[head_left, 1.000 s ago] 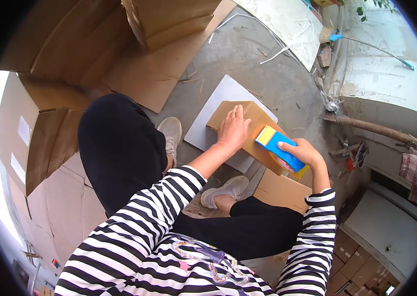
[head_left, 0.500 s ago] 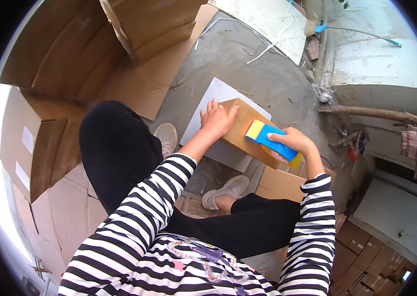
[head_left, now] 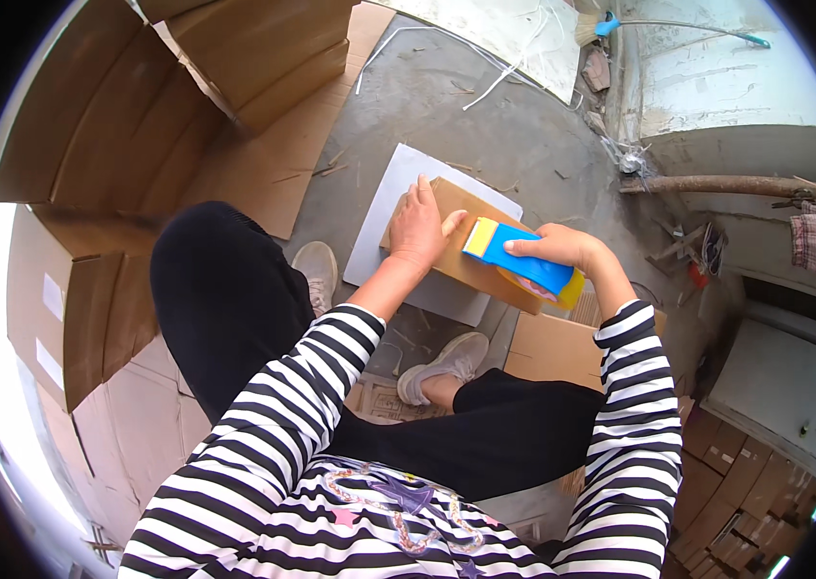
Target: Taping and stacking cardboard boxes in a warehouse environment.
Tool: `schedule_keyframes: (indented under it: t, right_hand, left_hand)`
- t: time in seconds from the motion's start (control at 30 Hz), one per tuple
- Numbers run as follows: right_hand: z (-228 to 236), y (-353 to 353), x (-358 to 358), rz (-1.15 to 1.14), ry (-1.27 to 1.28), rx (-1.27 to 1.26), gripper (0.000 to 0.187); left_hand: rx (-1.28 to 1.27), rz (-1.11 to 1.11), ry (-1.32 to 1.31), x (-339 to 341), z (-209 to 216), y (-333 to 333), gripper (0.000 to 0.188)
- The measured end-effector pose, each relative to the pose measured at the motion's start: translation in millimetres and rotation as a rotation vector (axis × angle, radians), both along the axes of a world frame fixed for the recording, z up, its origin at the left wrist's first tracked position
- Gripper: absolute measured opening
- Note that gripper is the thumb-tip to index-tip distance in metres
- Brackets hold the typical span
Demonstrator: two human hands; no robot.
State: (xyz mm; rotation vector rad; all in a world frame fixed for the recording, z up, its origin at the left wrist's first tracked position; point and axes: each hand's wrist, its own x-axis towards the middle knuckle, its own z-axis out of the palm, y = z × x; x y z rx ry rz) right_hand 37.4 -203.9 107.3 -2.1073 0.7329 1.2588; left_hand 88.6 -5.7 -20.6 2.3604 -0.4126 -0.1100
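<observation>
Two hands: right hand (head_left: 572,249), left hand (head_left: 415,229); one tape dispenser (head_left: 528,272); one carton (head_left: 469,270).
Frame centre: right fingers grasp the dispenser; its yellow end projects left past the thumb, over the carton. Left fingers, extended, unclenched, rest on the carton's upper-left end. Behind: one white board (head_left: 369,232).

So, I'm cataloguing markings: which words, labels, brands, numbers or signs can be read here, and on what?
None can be read.
Left carton: two white patches, nothing legible.
Patterned brown surface beside the right shoe: marks too small.
Tape roll in the blue tape dispenser: any print too blurred.
</observation>
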Motion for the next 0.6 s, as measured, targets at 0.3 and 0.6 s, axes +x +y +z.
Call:
schedule_keyframes:
  t: [0.3,0.6]
  right_hand:
    - [15,-11,-27,0.122,0.018,0.016,0.085]
    - [37,-63,-93,0.013,-0.089,-0.026,0.076]
  left_hand:
    - [0.119,-0.112,0.241,7,13,6,0.085]
    - [0.076,-0.093,0.271,9,11,8,0.067]
